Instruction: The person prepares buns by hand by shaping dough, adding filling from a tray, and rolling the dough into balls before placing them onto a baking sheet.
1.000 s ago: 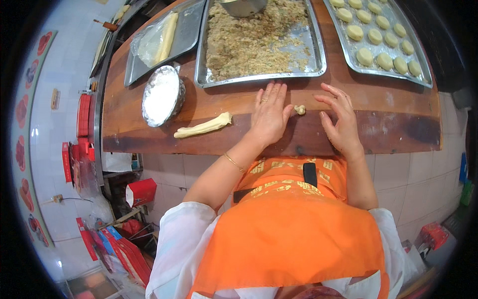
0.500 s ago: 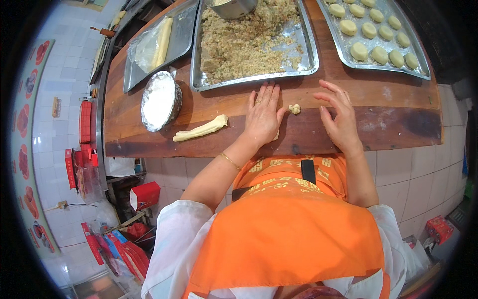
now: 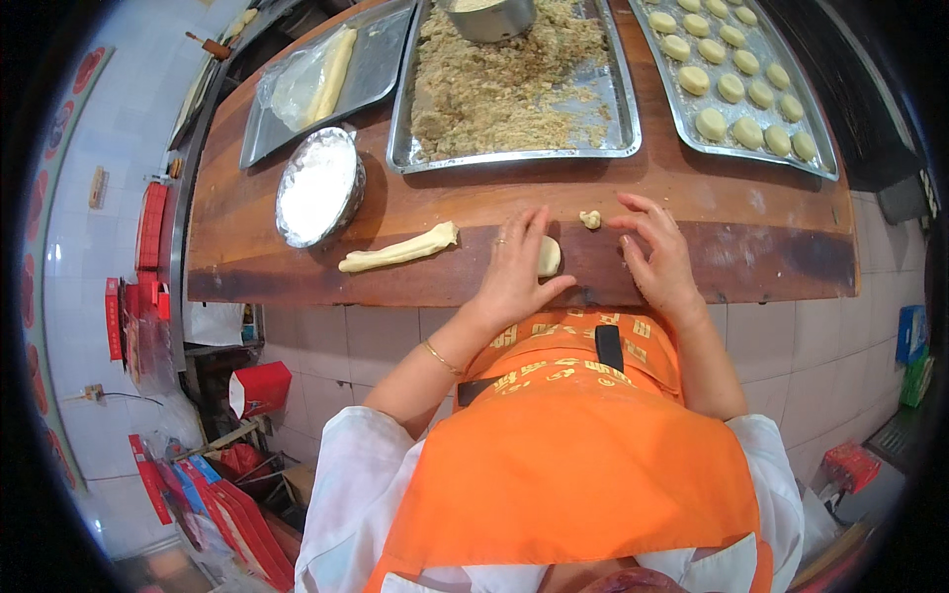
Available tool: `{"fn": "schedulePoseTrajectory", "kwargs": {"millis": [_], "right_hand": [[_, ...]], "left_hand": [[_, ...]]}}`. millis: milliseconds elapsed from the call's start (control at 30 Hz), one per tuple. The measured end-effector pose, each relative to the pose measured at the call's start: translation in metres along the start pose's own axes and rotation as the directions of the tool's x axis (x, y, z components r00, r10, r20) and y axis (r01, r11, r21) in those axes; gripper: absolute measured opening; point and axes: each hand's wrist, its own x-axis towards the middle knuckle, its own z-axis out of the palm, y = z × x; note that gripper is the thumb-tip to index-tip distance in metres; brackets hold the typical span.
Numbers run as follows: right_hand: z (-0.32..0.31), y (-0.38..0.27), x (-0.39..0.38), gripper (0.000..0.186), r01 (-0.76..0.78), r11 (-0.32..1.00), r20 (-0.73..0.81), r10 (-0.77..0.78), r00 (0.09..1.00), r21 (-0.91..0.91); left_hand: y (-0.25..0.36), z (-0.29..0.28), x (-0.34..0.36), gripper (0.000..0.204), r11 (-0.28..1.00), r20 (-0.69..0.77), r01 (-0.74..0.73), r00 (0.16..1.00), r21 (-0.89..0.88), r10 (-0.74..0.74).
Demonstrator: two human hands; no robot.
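Observation:
A flattened round piece of pale dough [image 3: 550,256] rests on the wooden table near its front edge. My left hand [image 3: 514,265] is beside it on the left, fingers stretched and thumb apart, partly covering the piece. To the right hovers my right hand [image 3: 660,255], fingers loosely curved and apart, with nothing in it. Between the hands, slightly farther back, sits a small lump of dough [image 3: 590,218]. A short rope of dough [image 3: 400,249] lies to the left of my left hand.
A bowl of white flour [image 3: 318,188] stands at the left. Behind are a metal tray of crumbly filling [image 3: 509,99] with a metal container [image 3: 489,20] in it, a tray [image 3: 262,138] with a dough roll [image 3: 334,74] and plastic, and a tray of round dough pieces [image 3: 711,124].
My left hand has lifted off the dough and drawn back to the left, uncovering the flattened round. My right hand has shifted slightly left and nearer. The view has shifted a little.

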Motion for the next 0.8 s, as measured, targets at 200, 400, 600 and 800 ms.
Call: {"fn": "schedulePoseTrajectory", "kwargs": {"millis": [200,400,600,800], "right_hand": [[0.022,-0.016,0.014,0.044,-0.007,0.993,0.23,-0.019,0.973,0.114],[0.031,-0.031,0.057,0.067,0.288,0.957,0.287,-0.287,0.914,0.038],[-0.024,0.008,0.106,0.07,0.147,0.988,0.292,-0.157,0.943,0.055],[-0.147,0.127,0.185,0.067,-0.187,0.955,-0.22,0.238,0.946,0.231]], "left_hand": [[-0.007,0.002,-0.006,0.068,0.996,-0.089,0.009,0.996,-0.092,-0.017],[0.015,-0.009,0.023,0.05,-0.223,0.346,0.29,0.895,-0.931,-0.281],[0.045,-0.013,0.083,0.061,-0.113,0.276,0.26,0.947,-0.959,-0.161],[0.05,-0.034,0.094,0.042,0.259,0.167,0.213,0.968,-0.942,-0.188]]}}
